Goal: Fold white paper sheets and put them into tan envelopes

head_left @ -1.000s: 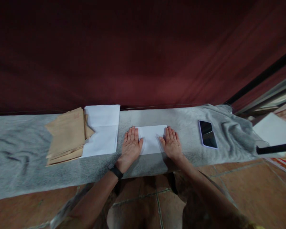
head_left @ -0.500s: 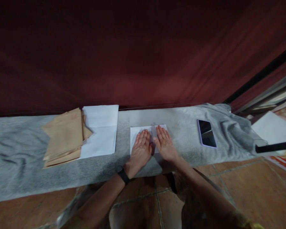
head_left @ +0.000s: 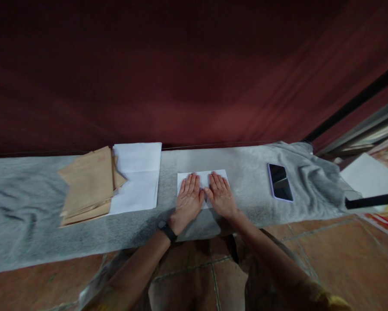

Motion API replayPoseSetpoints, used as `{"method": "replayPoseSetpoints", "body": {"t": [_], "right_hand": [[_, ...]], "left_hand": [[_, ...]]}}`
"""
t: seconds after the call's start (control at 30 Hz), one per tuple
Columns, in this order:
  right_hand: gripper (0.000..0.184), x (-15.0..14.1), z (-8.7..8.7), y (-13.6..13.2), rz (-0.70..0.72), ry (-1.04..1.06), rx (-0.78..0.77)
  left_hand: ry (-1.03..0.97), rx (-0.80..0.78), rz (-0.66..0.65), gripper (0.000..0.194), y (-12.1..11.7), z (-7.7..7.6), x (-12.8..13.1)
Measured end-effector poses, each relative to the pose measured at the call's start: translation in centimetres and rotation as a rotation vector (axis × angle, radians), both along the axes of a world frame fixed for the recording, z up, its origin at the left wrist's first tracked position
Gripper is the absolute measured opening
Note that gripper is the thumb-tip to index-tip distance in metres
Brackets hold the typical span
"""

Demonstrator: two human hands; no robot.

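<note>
A folded white sheet of paper [head_left: 182, 181] lies on the grey cloth-covered bench [head_left: 245, 168] in front of me. My left hand [head_left: 189, 201] lies flat on its left half, fingers stretched out and together. Beside it, thumbs nearly touching, my right hand [head_left: 220, 196] presses flat on the right half. Both palms cover most of the sheet, and neither hand holds anything. A black band sits on my left wrist.
A stack of brown envelopes [head_left: 86, 185] lies at the left, partly over white sheets [head_left: 138, 172]. A phone [head_left: 279, 181] rests face up at the right. A dark red curtain hangs behind the bench. White paper [head_left: 368, 177] and a black bar [head_left: 371, 201] lie far right.
My hands have slid inward from the sheet's outer edges to its middle and now lie side by side on it.
</note>
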State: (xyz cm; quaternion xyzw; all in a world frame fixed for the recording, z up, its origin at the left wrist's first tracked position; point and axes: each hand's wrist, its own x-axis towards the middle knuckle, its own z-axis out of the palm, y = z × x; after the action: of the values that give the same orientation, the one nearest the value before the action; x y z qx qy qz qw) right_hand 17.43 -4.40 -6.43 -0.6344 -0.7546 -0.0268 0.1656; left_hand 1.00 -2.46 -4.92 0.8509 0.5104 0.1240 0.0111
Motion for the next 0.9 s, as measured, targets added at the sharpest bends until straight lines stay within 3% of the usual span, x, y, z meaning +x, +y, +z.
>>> {"method": "replayPoseSetpoints", "body": {"t": [0.6,0.9], "right_hand": [[0.07,3.3,-0.9,-0.6,-0.166,-0.032,0.046],[0.067,4.0,0.1,-0.6,-0.248,-0.02,0.016]], "left_hand": [[0.06,0.005,0.093,0.067,0.1,0.2,-1.7],[0.056,0.04,0.065,0.066,-0.1,0.9,-1.4]]}}
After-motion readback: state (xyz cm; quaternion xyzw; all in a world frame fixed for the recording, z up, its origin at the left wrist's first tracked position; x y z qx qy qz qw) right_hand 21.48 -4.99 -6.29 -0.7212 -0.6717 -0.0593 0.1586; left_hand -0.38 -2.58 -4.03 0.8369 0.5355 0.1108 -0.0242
